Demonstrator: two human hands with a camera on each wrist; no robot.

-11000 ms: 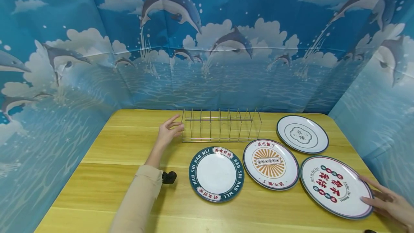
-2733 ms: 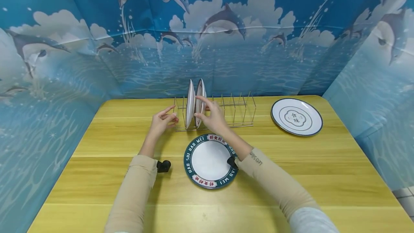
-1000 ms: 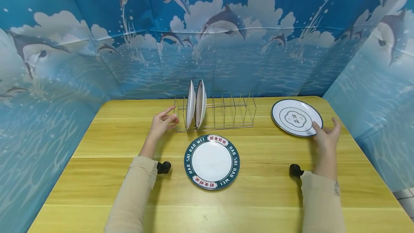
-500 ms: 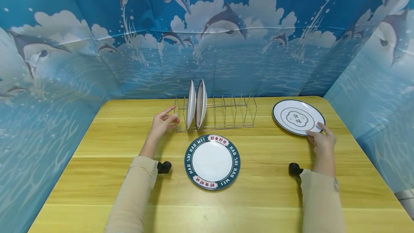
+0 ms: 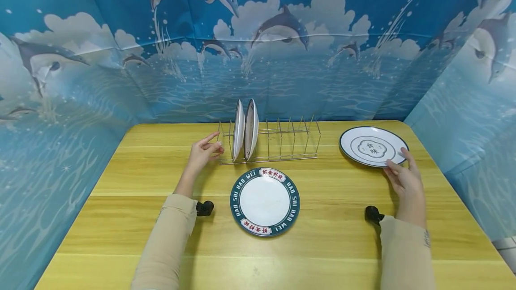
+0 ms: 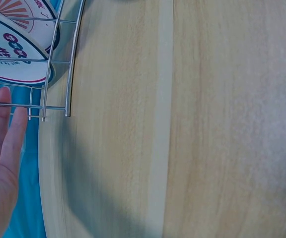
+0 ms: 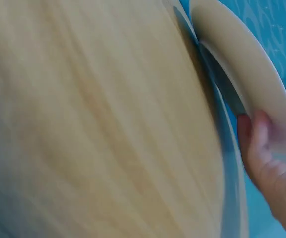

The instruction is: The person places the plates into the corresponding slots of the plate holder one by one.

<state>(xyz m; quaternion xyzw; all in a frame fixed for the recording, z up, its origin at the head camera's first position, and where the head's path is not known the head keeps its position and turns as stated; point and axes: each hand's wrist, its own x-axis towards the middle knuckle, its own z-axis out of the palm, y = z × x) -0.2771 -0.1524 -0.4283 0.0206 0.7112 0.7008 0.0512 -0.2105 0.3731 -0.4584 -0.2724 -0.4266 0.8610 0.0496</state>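
My right hand (image 5: pixel 405 178) pinches the near rim of the white plate (image 5: pixel 372 146), right of frame, tilting it off the surface (image 5: pixel 330 218). My left hand (image 5: pixel 203 153), fingers relaxed, touches the wire rack (image 5: pixel 282 144) to steady it; 2 plates (image 5: pixel 244 129) stand upright there.

The white plate (image 5: pixel 372 146) with a dark rim and a cloud-shaped emblem sits right of the rack (image 5: pixel 269 144), its near edge lifted off the table. The rack stands upright, with 2 plates (image 5: pixel 244 130) on edge in its left slots.
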